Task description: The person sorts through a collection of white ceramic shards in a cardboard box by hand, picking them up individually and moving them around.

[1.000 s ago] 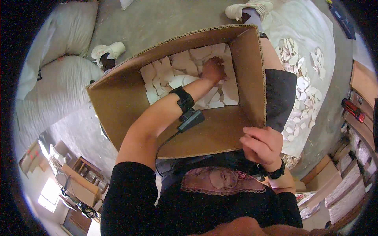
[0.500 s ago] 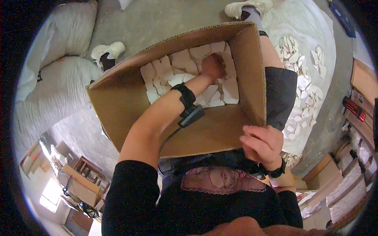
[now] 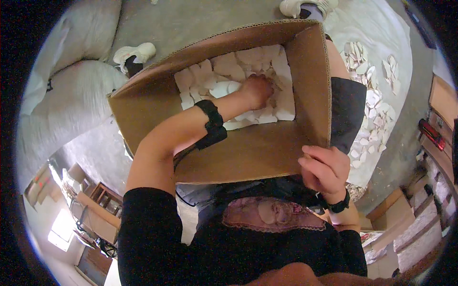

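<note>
A brown cardboard box (image 3: 224,164) sits in front of me, tilted, its bottom layered with flat, irregular off-white pieces (image 3: 229,66) fitted side by side. Deep inside it is my left hand (image 3: 257,91), closed and knuckles up, pressed down among the pieces at the right of the layer. Its fingertips are hidden, so what they hold cannot be made out. A longer, brighter white piece (image 3: 223,89) lies just left of that hand. My right hand (image 3: 327,169) curls its fingers over the box's near right corner; its thumb is mostly hidden.
Many loose off-white pieces (image 3: 374,114) lie on a white sheet (image 3: 389,35) on the floor to the right. Large white sacks (image 3: 71,102) stand at the left. Farther right are a red-and-black object (image 3: 431,135) and an open carton (image 3: 391,209).
My left hand has shifted down and slightly back toward me over the pieces, its forearm swinging left. The box sits slightly farther right in view; my right hand stays at its corner.
</note>
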{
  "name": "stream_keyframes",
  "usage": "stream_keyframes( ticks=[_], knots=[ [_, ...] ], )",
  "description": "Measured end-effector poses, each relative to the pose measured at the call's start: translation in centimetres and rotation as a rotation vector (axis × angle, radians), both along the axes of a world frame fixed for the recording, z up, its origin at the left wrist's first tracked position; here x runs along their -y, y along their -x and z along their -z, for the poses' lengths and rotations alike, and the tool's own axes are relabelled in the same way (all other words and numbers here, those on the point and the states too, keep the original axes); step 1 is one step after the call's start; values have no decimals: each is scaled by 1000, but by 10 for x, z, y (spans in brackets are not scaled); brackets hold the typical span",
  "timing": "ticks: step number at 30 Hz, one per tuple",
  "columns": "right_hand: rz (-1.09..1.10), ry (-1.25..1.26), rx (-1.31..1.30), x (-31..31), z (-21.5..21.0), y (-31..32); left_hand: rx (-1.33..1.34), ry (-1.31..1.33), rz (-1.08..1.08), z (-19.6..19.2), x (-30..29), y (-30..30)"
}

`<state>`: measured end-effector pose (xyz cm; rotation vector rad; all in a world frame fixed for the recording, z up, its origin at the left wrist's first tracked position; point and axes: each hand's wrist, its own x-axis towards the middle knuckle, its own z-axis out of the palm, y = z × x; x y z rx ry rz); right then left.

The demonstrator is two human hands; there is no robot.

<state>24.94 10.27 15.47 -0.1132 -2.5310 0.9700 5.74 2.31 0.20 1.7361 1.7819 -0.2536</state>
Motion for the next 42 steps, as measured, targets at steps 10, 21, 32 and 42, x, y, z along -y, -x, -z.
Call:
stream_keyframes(
  ticks=[10, 21, 32, 42],
  knots=[
    [-1, 29, -34, 1, 1, 3, 502, -41, -67, 73, -12, 22],
    [-2, 18, -18, 0, 3, -1, 244, -374, -455, 92, -16, -27],
    [-3, 1, -13, -1, 2, -2, 344, -405, -765, 51, -22, -39],
    [-6, 29, 5, 1, 1, -2, 306, -221, -509, 46, -14, -19]
  ],
)
